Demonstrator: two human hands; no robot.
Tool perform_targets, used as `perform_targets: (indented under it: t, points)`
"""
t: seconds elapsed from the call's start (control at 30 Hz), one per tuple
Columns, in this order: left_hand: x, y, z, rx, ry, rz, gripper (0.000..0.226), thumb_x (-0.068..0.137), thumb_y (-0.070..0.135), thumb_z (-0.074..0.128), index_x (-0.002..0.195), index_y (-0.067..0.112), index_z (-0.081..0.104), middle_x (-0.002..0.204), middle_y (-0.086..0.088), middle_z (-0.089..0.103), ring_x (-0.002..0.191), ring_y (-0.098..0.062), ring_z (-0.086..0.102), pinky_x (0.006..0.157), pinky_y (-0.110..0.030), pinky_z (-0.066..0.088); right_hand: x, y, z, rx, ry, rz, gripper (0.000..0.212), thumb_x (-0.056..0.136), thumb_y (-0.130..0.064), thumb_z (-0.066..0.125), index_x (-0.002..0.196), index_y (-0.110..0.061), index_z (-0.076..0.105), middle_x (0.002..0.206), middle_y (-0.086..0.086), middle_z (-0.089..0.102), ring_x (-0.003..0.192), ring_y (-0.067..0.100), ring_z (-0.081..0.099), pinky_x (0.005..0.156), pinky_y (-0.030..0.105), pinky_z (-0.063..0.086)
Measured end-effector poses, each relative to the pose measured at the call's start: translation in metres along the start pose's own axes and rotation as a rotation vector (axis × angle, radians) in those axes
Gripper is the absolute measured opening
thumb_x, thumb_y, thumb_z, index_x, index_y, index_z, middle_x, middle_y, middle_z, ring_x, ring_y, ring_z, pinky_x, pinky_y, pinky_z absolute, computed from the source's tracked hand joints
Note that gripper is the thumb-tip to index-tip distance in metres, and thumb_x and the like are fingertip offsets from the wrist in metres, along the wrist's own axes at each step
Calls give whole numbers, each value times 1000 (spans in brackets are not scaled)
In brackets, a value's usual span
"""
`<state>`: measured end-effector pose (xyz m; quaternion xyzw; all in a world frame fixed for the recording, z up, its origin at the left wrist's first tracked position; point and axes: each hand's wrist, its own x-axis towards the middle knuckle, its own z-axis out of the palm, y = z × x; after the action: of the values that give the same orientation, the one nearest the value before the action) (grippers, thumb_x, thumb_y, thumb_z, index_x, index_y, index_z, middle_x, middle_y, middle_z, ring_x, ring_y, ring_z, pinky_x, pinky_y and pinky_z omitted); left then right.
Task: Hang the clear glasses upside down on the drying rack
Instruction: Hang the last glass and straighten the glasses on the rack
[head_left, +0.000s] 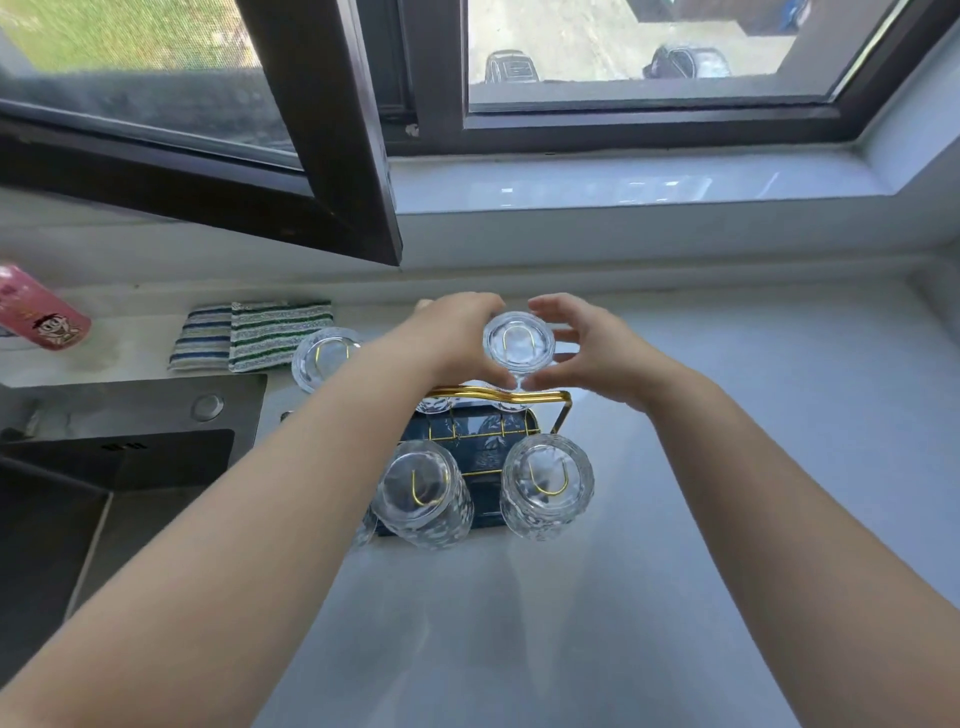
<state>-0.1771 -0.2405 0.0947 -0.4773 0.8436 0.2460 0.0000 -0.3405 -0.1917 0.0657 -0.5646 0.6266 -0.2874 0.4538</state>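
Note:
A gold wire drying rack (563, 410) stands on a dark blue tray (478, 441) in the middle of the counter. Clear glasses hang upside down on its prongs: one at the far left (324, 358), two at the near side (423, 493) (545, 486). A further upturned glass (519, 343) sits over the far right prong. My left hand (457, 338) wraps around its left side. My right hand (597, 353) is cupped at its right side with fingers spread. My left forearm hides parts of other glasses on the rack.
A steel sink (130, 467) lies at the left, with striped cloths (254, 335) behind it and a pink bottle (39, 312) at the far left. The open dark window frame (332, 156) juts over the counter's back. Grey countertop (727, 415) extends to the right.

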Motion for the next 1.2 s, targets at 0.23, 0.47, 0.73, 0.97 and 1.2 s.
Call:
perform_targets:
  t: [0.23,0.47,0.73,0.97,1.2]
  points:
    - [5,-5,2,34,36,34,69,58,48,79,116,21,54,115,0,63,111,-22,51,91,-39,26,4,4,2,-25,26,-26,79,53,-11,88,123,-17,50,117,-5,57,107,11,55,84,27,51]
    - [6,-8,2,11,48,24,71,58,48,78,119,23,52,121,0,60,117,-23,45,93,-38,23,5,3,4,-13,51,-27,77,51,-14,89,118,-20,53,116,-5,58,108,12,56,81,27,52]
    - [-1,-14,-2,56,50,36,78,63,46,76,131,25,43,137,4,52,131,-19,38,113,-50,-4,4,-2,1,-82,2,-1,82,56,-14,87,127,-19,44,121,-3,51,106,11,51,80,20,46]
    - [-30,-55,-32,32,97,-57,82,61,43,79,132,25,42,139,2,48,131,-22,37,115,-49,13,16,-38,2,-344,6,-150,81,59,-28,84,129,-21,43,136,3,49,123,17,46,96,26,35]
    - [-32,-63,-18,-29,78,-74,71,63,40,78,125,23,48,128,1,58,119,-22,49,108,-50,29,40,-58,44,-650,-193,-205,81,62,-31,82,130,-20,42,133,2,54,120,23,50,100,36,40]
